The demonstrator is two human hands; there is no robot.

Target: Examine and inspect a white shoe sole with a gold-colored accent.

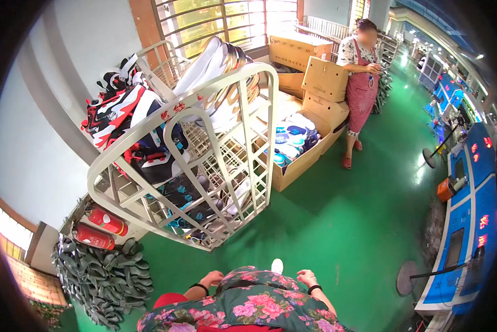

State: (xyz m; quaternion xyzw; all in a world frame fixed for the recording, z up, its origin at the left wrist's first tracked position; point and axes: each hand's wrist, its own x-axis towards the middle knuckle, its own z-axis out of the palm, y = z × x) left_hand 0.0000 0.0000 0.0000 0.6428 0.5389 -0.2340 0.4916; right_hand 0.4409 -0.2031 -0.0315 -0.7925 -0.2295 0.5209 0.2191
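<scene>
My left hand hangs beside the flowered apron at waist height, a dark band on its wrist. Its fingers are loosely bent, with nothing seen in them. On the apron's other side is my right hand, also banded at the wrist, its fingers slightly apart and holding nothing visible. Both hands are clear of the cream metal cage cart ahead. That cart carries red, black and white shoe uppers and a stack of white shoe pieces.
A carton of blue and white shoe pieces stands beside the cart. A person in a red apron stands beyond it. Red fire extinguishers and a heap of grey soles lie left. Blue machines and a stand base line the right.
</scene>
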